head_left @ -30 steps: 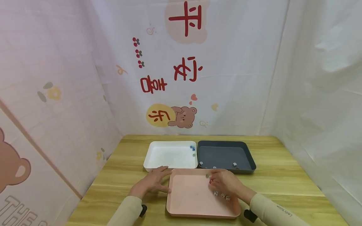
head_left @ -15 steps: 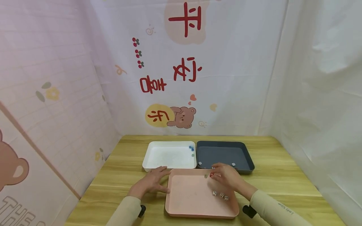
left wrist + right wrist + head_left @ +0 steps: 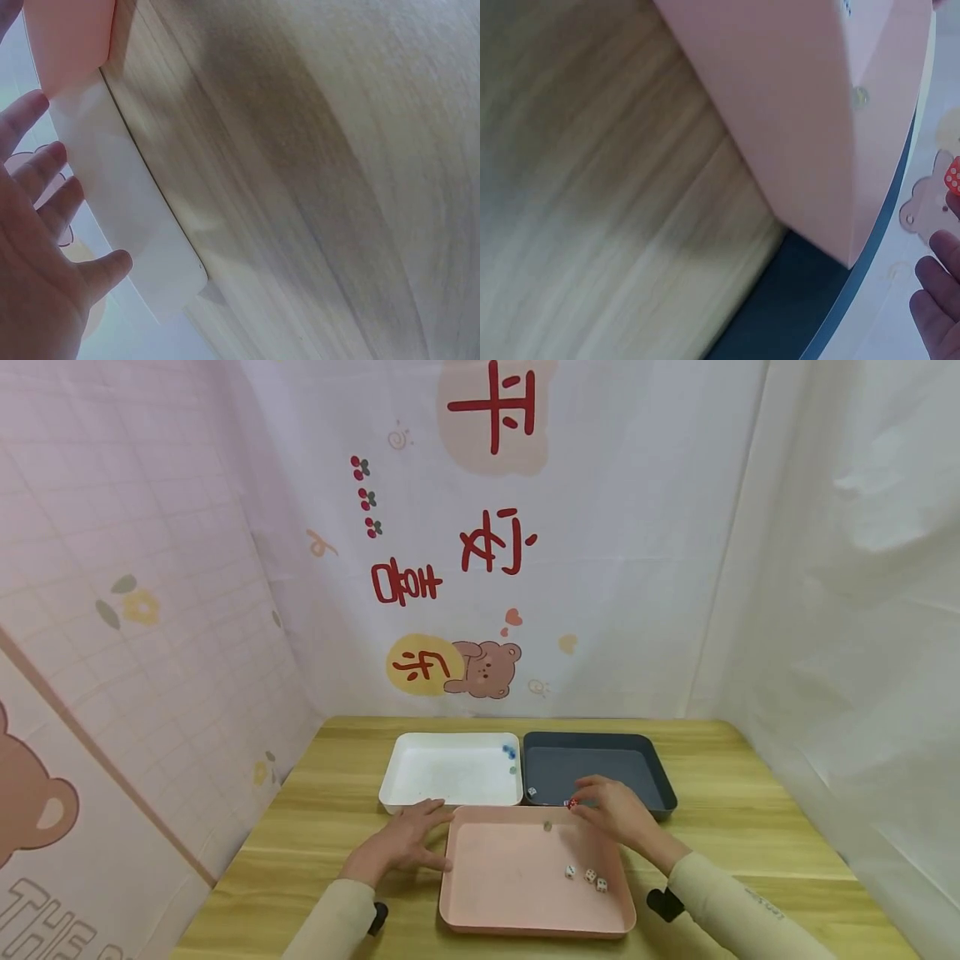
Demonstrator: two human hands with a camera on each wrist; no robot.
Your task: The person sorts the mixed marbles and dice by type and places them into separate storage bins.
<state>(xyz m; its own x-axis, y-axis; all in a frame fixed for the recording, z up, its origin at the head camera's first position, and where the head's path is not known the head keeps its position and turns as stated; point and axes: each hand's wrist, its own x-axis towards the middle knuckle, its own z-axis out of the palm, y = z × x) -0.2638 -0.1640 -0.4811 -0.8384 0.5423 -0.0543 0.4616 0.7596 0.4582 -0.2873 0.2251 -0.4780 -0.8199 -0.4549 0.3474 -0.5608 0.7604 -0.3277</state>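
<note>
A red die (image 3: 572, 804) is pinched between the fingertips of my right hand (image 3: 618, 812), over the front edge of the dark tray (image 3: 592, 766); the right wrist view shows the red die (image 3: 952, 177) at its right edge. My left hand (image 3: 401, 843) is spread at the left rim of the pink tray (image 3: 536, 893), its thumb at the rim. In the left wrist view the left hand (image 3: 45, 225) has its fingers apart. Inside the pink tray lie several white dice (image 3: 590, 876) at the right and a pale greenish piece (image 3: 547, 826) near the back rim.
The white tray (image 3: 452, 770) stands behind the pink tray, left of the dark one, with blue pieces (image 3: 510, 752) and a greenish one at its right. A white die (image 3: 532, 792) lies in the dark tray's front left corner. Patterned cloth hangs behind.
My right hand has moved from inside the pink tray back to the dark tray's front edge, carrying the red die. My left hand has stayed at the pink tray's rim.
</note>
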